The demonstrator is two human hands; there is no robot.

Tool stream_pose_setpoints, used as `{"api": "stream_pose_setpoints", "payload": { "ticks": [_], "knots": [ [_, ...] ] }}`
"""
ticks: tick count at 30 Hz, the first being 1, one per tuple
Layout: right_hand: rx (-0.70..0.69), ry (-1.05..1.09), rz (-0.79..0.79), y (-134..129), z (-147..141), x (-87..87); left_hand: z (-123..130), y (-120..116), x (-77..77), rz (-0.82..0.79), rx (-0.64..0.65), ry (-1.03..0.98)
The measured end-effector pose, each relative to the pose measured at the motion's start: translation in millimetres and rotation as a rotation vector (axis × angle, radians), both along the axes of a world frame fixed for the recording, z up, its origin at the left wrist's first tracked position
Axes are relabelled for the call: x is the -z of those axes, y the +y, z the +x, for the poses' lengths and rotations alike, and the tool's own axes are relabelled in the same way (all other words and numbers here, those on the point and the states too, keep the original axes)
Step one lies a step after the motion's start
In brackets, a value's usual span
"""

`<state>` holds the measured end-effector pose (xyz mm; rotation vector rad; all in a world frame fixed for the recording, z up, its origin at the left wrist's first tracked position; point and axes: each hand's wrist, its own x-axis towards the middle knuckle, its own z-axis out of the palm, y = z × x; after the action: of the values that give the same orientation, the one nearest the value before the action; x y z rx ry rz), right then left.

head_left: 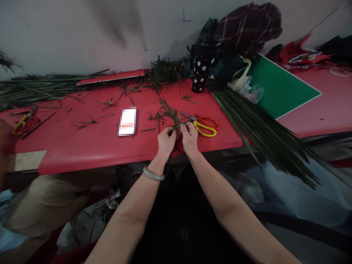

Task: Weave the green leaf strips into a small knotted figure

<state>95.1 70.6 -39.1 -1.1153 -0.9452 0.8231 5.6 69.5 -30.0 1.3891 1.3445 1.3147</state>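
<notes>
My left hand [166, 141] and my right hand [189, 137] meet at the front edge of the red tabletop [90, 146]. Both are closed, pinching a thin green leaf strip [177, 127] between them. Small leaf scraps [169, 112] lie just beyond my fingertips. Scissors [205, 125] with one red and one yellow handle rest right beside my right hand, their blades toward the scraps. A bright, pixelated rectangular object [127, 121] lies to the left of my left hand.
A black flowered tumbler [202, 68] stands at the back. Long green leaves [264, 135] hang over the right front edge near a green board [283, 88]. More cut leaves [35, 88] and other scissors [26, 123] are at left, near another person's hand [4, 135].
</notes>
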Motion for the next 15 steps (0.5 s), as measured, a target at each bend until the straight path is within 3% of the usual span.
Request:
{"api": "stream_pose_setpoints", "payload": {
  "ticks": [4, 8, 15],
  "knots": [
    [-0.027, 0.04, 0.0, 3.4, 0.1, -0.5, -2.4, 0.6, 0.9, -0.017, 0.056, -0.06],
    [-0.032, 0.039, 0.02, -1.9, -0.6, -3.2, -7.8, 3.4, 1.1, -0.083, 0.057, -0.284],
    [-0.101, -0.251, 0.027, -0.8, -1.9, -3.8, -16.2, 5.6, -0.7, -0.177, 0.053, -0.636]
  ]
}}
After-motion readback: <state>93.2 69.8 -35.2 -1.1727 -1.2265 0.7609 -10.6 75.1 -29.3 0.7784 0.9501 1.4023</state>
